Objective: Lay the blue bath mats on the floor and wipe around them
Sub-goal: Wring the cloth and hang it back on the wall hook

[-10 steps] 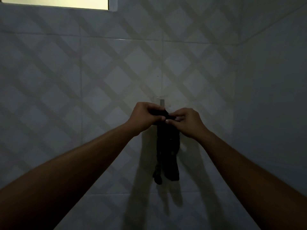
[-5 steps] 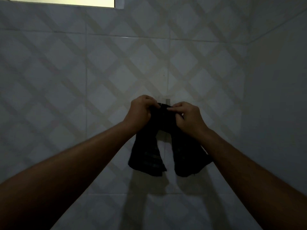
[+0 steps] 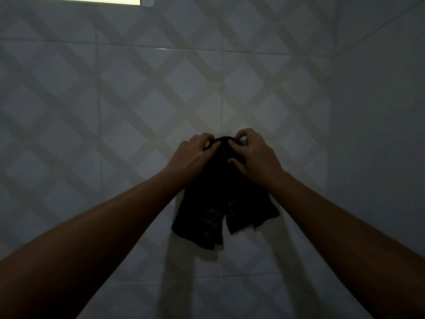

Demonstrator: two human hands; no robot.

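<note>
A dark checked cloth [image 3: 207, 215] hangs against the tiled wall in dim light, draped in two flaps. My left hand [image 3: 190, 157] holds its top from the left, fingers curled over the upper edge. My right hand [image 3: 255, 155] pinches the top from the right, thumb pressed on the front of the fabric. Both hands meet at the cloth's top, which covers whatever it hangs on. No blue bath mat is in view and the floor is out of frame.
The wall ahead [image 3: 115, 111] is pale tile with a diamond lattice pattern. A side wall [image 3: 379, 134] meets it in a corner on the right. A lit window strip [image 3: 80, 0] shows at the top left.
The cloth went from a narrow hanging bundle to spread in two flaps. My hands shifted up over its top, and the small wall hook seen earlier is now covered.
</note>
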